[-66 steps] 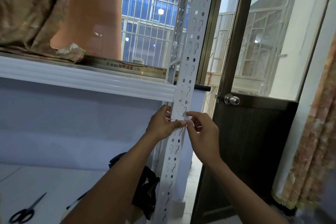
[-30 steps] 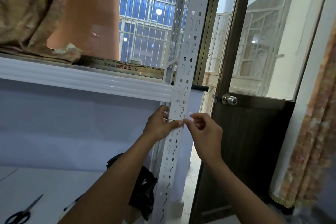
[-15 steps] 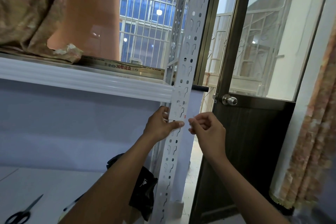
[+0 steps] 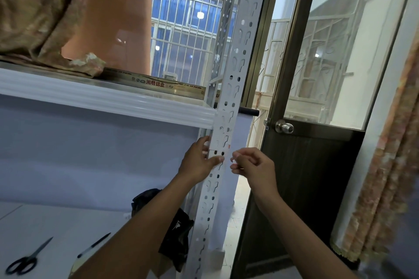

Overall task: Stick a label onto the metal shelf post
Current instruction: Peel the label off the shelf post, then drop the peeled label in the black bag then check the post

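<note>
The white perforated metal shelf post (image 4: 235, 56) rises through the middle of the view. A pale label (image 4: 219, 144) with a small red mark on its right edge lies flat on the post's front, just below the shelf beam. My left hand (image 4: 199, 161) clasps the post from the left, fingers behind it and thumb pressed on the front just under the label. My right hand (image 4: 251, 165) hovers a little to the right of the post, apart from it, fingers curled with thumb and forefinger pinched; nothing clearly shows between them.
The white shelf beam (image 4: 108, 99) carries folded cloth and a long printed box. Below left lie scissors (image 4: 25, 260), a pen (image 4: 93, 246) and a black bag (image 4: 174, 231). A dark door with a round knob (image 4: 284, 127) stands right of the post, with a curtain (image 4: 385, 176) beyond.
My right hand let go of the label and drew back to the right of the post. The label now stays on the post, and my left thumb keeps pressing there.
</note>
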